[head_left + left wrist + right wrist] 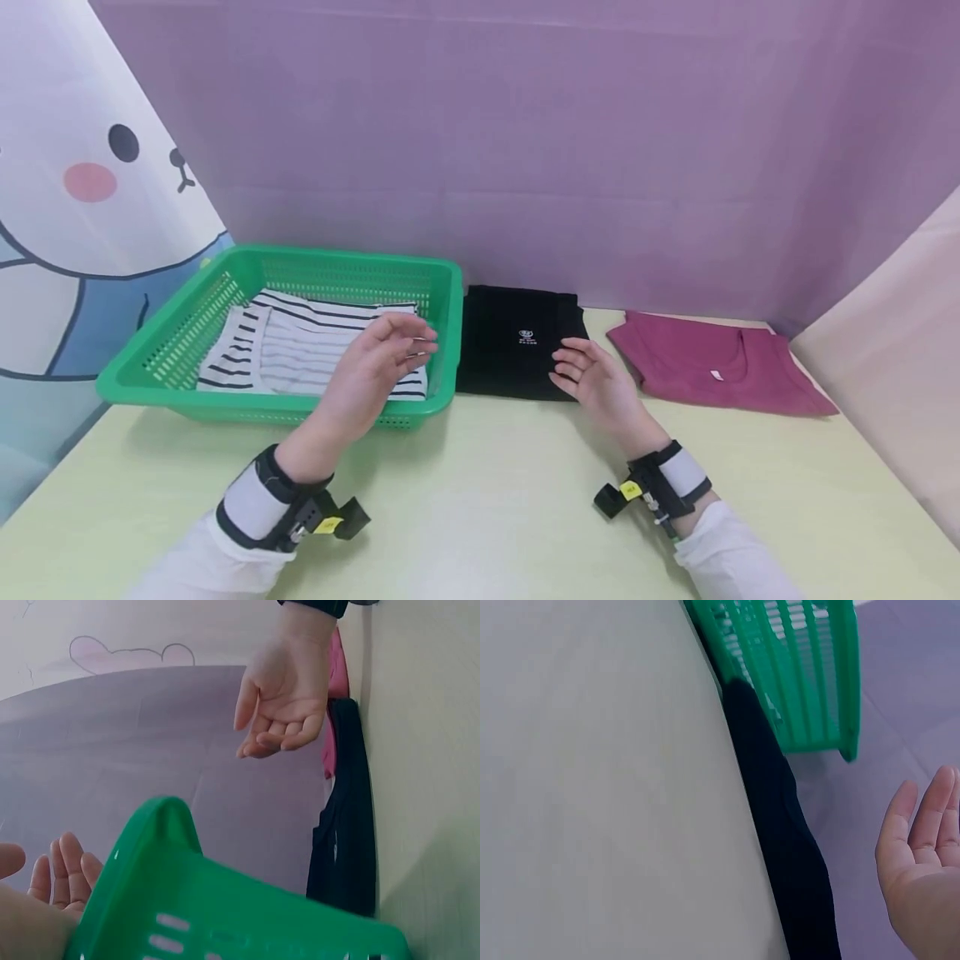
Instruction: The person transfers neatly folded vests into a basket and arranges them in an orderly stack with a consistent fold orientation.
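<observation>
In the head view my left hand (378, 362) is held over the right part of a green plastic basket (112, 387), its fingers loosely bent around nothing. Inside the basket lies a folded white garment with black stripes (296, 346), partly hidden by that hand. My right hand (600, 383) hovers at the right edge of a folded black garment (498, 346), palm turned inward and fingers relaxed. The black garment lies right beside the basket and bears a small white print. Farther right is a folded maroon garment (690, 367) with a neckline and a small white label.
The pale table (495, 500) carries all of these, with the garments near its back edge. A purple cloth wall (525, 150) rises behind it. At the left hangs a cartoon-printed sheet (82, 225), and a light panel (900, 358) stands at the right.
</observation>
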A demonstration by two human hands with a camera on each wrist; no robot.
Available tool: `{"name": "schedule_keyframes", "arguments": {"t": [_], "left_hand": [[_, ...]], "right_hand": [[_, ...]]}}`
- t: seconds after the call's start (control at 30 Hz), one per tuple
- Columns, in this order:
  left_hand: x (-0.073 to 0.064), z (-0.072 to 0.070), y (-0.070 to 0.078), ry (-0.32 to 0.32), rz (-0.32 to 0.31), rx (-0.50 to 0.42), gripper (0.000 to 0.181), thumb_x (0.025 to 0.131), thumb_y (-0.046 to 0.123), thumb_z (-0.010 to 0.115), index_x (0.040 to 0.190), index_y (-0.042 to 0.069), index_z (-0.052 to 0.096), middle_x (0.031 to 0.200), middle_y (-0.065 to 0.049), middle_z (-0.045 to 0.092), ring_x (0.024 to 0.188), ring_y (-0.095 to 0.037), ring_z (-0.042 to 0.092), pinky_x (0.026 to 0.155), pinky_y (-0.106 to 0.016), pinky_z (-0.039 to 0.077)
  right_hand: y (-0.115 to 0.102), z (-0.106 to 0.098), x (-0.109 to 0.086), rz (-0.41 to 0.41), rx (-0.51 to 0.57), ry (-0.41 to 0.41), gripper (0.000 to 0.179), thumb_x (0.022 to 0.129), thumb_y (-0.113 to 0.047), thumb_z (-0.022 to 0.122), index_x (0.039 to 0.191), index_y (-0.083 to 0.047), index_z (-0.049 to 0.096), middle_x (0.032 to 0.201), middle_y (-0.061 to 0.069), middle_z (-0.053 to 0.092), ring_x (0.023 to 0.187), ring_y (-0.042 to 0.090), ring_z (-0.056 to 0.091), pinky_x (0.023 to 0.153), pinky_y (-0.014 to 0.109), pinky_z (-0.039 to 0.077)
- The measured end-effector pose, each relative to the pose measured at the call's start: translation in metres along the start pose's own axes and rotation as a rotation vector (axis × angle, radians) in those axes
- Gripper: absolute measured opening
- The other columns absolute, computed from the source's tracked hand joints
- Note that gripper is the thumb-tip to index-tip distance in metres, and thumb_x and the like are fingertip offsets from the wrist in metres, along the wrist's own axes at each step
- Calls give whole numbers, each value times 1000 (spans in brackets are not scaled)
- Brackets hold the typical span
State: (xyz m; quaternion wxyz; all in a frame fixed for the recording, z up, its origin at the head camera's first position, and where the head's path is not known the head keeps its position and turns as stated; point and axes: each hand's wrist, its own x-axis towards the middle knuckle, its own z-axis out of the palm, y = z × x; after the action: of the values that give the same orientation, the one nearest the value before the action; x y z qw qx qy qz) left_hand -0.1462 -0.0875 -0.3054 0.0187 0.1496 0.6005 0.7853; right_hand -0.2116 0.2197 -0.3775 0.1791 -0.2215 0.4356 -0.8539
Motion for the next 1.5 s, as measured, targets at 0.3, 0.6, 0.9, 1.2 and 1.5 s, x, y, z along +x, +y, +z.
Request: {"name": "schedule_keyframes", "arguments": {"t": [0.3,0.6,0.9,1.2,1.5], "left_hand": [[9,32,-9,-86,-36,42,21,95,3,37,112,1,48,107,-5,56,100,-14,59,98,-32,47],[26,72,-18,-49,-77,-65,21,95,2,36,111,-2,48,105,-6,58,97,-16,59,103,-40,44],[36,99,-29,10,-63,-104,20,94,1,38,108,-4,51,99,-5,60,93,-15,62,99,-38,47],[57,115,-53,119,-8,-9,19,93,0,41,107,-5,52,110,-24,60,105,-34,60,99,-37,47],[73,104,-77,228,-33,95,19,95,2,42,109,-5,52,111,-25,61,106,-35,60,100,-42,45]], "right_hand": [[-15,-17,-3,2,72,180,43,105,-27,23,104,-12,64,97,2,68,92,14,63,91,29,51],[-17,-28,-10,2,55,255,42,105,-28,23,103,-13,63,94,0,68,90,13,61,92,28,50],[-23,-42,-13,-38,117,295,40,105,-27,28,103,-7,63,94,4,65,88,15,59,89,28,50],[-27,-47,-12,3,195,328,43,105,-23,26,102,-5,65,91,6,67,86,15,60,89,29,50],[-24,-47,-13,16,173,378,40,104,-20,28,99,-7,66,89,5,67,85,14,59,88,27,51]]}}
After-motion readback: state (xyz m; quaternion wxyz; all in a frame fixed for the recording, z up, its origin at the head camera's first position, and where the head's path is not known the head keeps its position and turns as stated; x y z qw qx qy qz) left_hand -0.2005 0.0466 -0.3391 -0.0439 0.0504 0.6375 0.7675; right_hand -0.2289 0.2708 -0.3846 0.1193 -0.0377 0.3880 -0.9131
